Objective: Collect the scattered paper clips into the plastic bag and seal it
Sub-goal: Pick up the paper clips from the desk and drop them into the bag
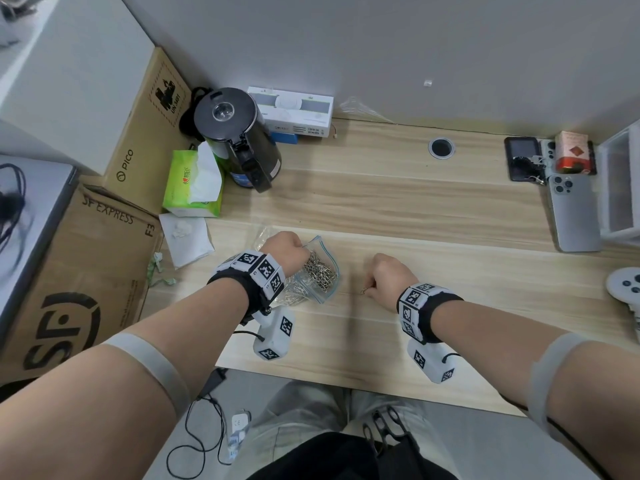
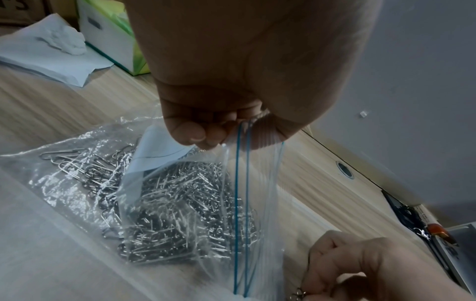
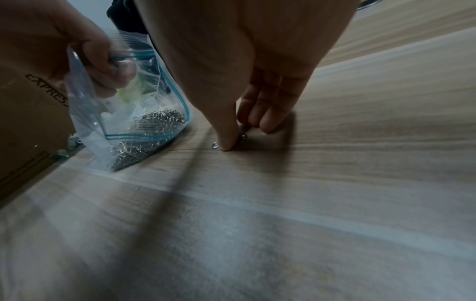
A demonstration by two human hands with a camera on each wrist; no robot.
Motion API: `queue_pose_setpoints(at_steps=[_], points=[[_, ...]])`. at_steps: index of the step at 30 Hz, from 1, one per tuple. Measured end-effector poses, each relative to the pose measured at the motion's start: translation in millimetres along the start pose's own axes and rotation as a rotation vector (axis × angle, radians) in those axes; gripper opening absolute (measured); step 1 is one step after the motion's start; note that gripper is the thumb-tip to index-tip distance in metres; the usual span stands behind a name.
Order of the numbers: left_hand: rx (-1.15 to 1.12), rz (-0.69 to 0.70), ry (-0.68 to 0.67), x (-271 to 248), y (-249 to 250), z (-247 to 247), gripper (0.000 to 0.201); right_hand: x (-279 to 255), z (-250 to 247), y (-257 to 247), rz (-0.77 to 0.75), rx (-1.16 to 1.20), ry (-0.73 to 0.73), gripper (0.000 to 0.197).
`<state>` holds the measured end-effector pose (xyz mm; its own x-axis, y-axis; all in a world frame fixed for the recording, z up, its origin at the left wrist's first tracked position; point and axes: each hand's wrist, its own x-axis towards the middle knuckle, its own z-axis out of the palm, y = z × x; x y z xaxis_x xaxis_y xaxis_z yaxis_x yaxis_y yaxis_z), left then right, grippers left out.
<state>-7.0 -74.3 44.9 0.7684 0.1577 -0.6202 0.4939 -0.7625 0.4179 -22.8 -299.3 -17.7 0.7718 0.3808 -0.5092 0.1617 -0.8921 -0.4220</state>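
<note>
Flanking the left grip (image 1: 282,244) pinching the bag (image 1: 320,271): tissue box (image 1: 190,185), kettle (image 1: 239,136); right grip (image 1: 384,275) pinching clips (image 1: 363,291).

In the head view the left hand (image 1: 282,245) and its wrist band cover the upper left part of the plastic bag (image 1: 325,271), so its mouth there cannot be seen. The right hand (image 1: 386,277) hides its own fingertips; only a tip of a paper clip (image 1: 363,291) shows, too small to read. In the right wrist view the thumb (image 3: 226,140) covers most of that clip. The game controller (image 1: 627,285) is cut off by the right edge.
</note>
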Motion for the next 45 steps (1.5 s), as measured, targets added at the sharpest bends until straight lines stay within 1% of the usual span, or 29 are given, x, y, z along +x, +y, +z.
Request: queue_pose_setpoints(at_steps=[3, 6, 12, 16, 20, 23, 25, 26, 27, 30, 32, 34, 35, 37, 39, 41, 42, 43, 44, 45], points=[[0.002, 0.0, 0.001, -0.7, 1.1, 0.3, 0.026, 2.6, 0.7, -2.7, -0.063, -0.042, -0.016, 0.006], [0.007, -0.002, -0.001, -1.4, 1.8, 0.5, 0.026, 4.5, 1.9, -3.9, -0.091, -0.046, -0.04, 0.003], [0.012, -0.015, 0.007, -2.5, 2.6, 1.8, 0.023, 2.8, 5.7, -1.3, -0.131, -0.031, -0.065, 0.012], [0.02, -0.015, 0.008, -3.7, 3.1, 1.8, 0.026, 1.1, 5.1, -3.7, -0.146, -0.025, -0.066, 0.017], [0.017, -0.01, 0.011, -4.0, 3.0, 2.0, 0.026, -1.9, 4.0, -5.5, -0.17, -0.025, -0.068, 0.017], [0.022, -0.007, 0.007, -4.5, 4.3, 1.6, 0.027, -4.4, 1.1, -3.9, -0.146, -0.013, -0.064, 0.021], [0.019, -0.01, 0.003, -4.8, 5.2, 0.9, 0.026, -4.7, -2.1, -4.1, -0.108, 0.052, -0.04, 0.02], [0.016, -0.014, 0.0, -4.9, 5.4, 0.4, 0.025, -3.6, -4.5, -4.2, -0.072, 0.13, -0.011, 0.018], [0.015, -0.017, -0.002, -4.9, 5.4, 0.0, 0.023, -1.8, -8.4, -5.3, -0.026, 0.249, 0.02, 0.016], [0.013, -0.027, -0.004, -4.1, 5.9, -0.5, 0.021, 7.2, -24.9, -14.4, 0.076, 0.615, 0.091, 0.022], [0.011, -0.028, 0.002, -3.6, 7.5, 0.5, 0.022, 11.4, -35.9, -28.7, 0.081, 0.743, 0.076, 0.021], [0.017, -0.033, 0.016, -3.0, 9.3, 1.3, 0.022, 11.3, -41.1, -49.2, 0.061, 0.853, 0.031, 0.018], [0.02, -0.035, 0.021, -2.4, 9.6, 1.5, 0.021, 11.8, -39.9, -57.7, 0.048, 0.87, 0.012, 0.018], [0.016, -0.035, 0.013, -1.4, 10.6, 0.4, 0.019, 13.9, -33.1, -67.2, 0.017, 0.806, 0.004, 0.021], [0.016, -0.027, 0.006, -0.3, 10.4, -1.7, 0.017, 17.2, -26.8, -65.5, 0.033, 0.768, 0.055, 0.016], [0.017, -0.021, 0.008, 0.1, 9.6, -4.2, 0.02, 19.9, -23.9, -54.2, 0.083, 0.747, 0.136, 0.005], [0.017, -0.02, 0.01, 0.0, 9.1, -5.3, 0.022, 20.7, -23.1, -47.0, 0.114, 0.693, 0.174, 0.005], [0.015, -0.02, 0.009, 0.3, 8.4, -5.7, 0.024, 20.7, -21.6, -40.0, 0.145, 0.643, 0.179, 0.011], [0.011, -0.02, 0.008, 0.3, 7.7, -5.7, 0.026, 19.6, -20.3, -35.3, 0.176, 0.622, 0.143, 0.027], [0.005, -0.022, 0.008, 0.2, 7.0, -5.2, 0.027, 17.8, -18.0, -33.9, 0.203, 0.605, 0.061, 0.052]])
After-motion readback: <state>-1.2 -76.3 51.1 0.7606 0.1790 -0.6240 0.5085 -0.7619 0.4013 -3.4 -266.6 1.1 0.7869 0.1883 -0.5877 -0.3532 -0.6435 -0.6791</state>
